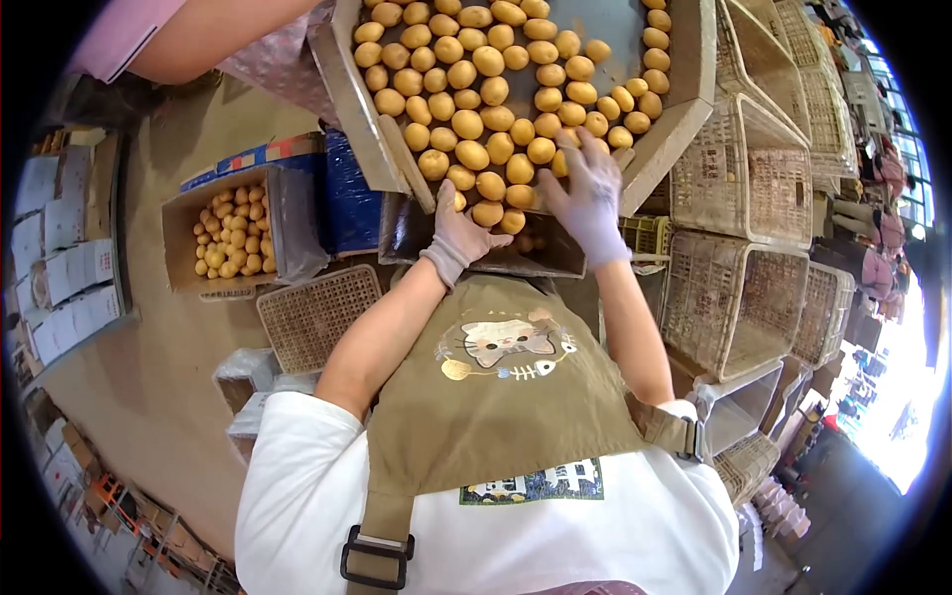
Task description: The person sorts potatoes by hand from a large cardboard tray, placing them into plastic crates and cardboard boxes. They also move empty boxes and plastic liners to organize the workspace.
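Surroundings: a sorting tray point(684, 109) with raised rims stands on the surface before the person. A dark-lined box point(416, 238) sits under its mouth, partly hidden by both hands. To the left are a cardboard box point(178, 223) full of fruits and a blue crate point(347, 198). One flat woven basket point(317, 315) lies lower left. A stack of baskets point(759, 174) crowds the right side. Another person's arm point(228, 35) enters at top left.

Count: one tray, two filled boxes, at least six baskets on the right. The yellow fruits point(466, 124) on the tray run to several dozen, too many to count exactly.

Orientation: the tray's long axis runs away from the person, and its narrowed mouth points towards the apron point(496, 416). The fruits are nearly round, with no clear axis.

Hands: both are gloved. The left hand point(461, 236) is at the tray mouth with its fingers curled. Whether they grip a fruit cannot be told. The right hand point(590, 198) lies with fingers spread flat on the fruits near the mouth.
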The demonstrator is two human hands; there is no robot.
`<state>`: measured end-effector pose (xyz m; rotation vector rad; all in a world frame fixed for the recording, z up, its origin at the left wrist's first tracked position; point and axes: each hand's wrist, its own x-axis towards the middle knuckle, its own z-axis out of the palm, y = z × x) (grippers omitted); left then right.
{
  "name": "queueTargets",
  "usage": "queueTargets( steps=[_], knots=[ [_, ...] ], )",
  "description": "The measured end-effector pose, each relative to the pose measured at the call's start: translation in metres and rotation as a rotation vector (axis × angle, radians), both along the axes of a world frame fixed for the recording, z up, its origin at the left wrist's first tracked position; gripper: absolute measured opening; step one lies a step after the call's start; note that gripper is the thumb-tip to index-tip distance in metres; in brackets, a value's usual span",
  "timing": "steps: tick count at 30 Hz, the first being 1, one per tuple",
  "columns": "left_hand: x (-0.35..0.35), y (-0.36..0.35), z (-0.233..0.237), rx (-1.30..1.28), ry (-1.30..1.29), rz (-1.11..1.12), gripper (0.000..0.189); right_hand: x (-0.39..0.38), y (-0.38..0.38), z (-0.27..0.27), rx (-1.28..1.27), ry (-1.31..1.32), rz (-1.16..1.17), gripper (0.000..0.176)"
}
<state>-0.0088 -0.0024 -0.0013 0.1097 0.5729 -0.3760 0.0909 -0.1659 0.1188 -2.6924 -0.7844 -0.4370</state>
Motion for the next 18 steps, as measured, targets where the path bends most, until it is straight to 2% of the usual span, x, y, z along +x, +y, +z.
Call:
queueTargets(
  steps=[2,3,4,5,6,7,8,10,12,14,15,16,18],
  knots=[
    [-0.003,0.002,-0.010,0.169,0.291,0.025,0.075,0.017,-0.008,-0.046,-0.190,0.292,0.102,0.046],
    [-0.007,0.006,-0.009,0.254,0.276,-0.030,0.070,0.033,0.001,-0.023,-0.197,0.668,0.083,0.051],
    [-0.013,0.008,-0.002,0.335,0.266,-0.085,0.065,0.041,0.007,-0.023,-0.054,0.630,-0.005,0.051],
    [-0.017,0.007,0.004,0.433,0.302,-0.099,0.059,0.037,0.011,-0.023,-0.148,0.449,-0.009,0.050],
    [-0.016,0.005,0.011,0.422,0.301,-0.016,0.060,0.030,0.019,-0.013,-0.234,0.265,-0.015,0.048],
    [-0.015,0.003,0.017,0.413,0.299,0.059,0.061,0.026,0.021,-0.037,-0.254,0.173,0.056,0.049],
    [-0.013,0.003,0.020,0.406,0.290,0.131,0.061,0.037,0.017,-0.034,-0.266,0.505,0.153,0.051],
    [-0.014,0.000,0.002,0.378,0.264,0.200,0.064,0.033,0.029,-0.035,-0.069,0.496,0.318,0.048],
    [-0.011,-0.005,-0.020,0.385,0.227,0.193,0.065,0.035,0.037,-0.037,-0.250,0.369,0.258,0.040],
    [-0.004,-0.010,-0.013,0.410,0.321,0.149,0.053,0.038,0.068,-0.020,-0.446,0.500,0.042,0.032],
    [-0.001,-0.014,-0.022,0.403,0.364,0.106,0.049,0.038,0.075,-0.040,-0.213,0.483,0.151,0.028],
    [-0.001,-0.018,-0.030,0.395,0.409,0.061,0.045,0.028,0.089,-0.038,-0.230,0.338,0.293,0.031],
    [-0.001,-0.021,-0.035,0.252,0.287,0.048,0.041,0.010,0.096,-0.040,-0.327,0.222,0.434,0.037]
  ],
)
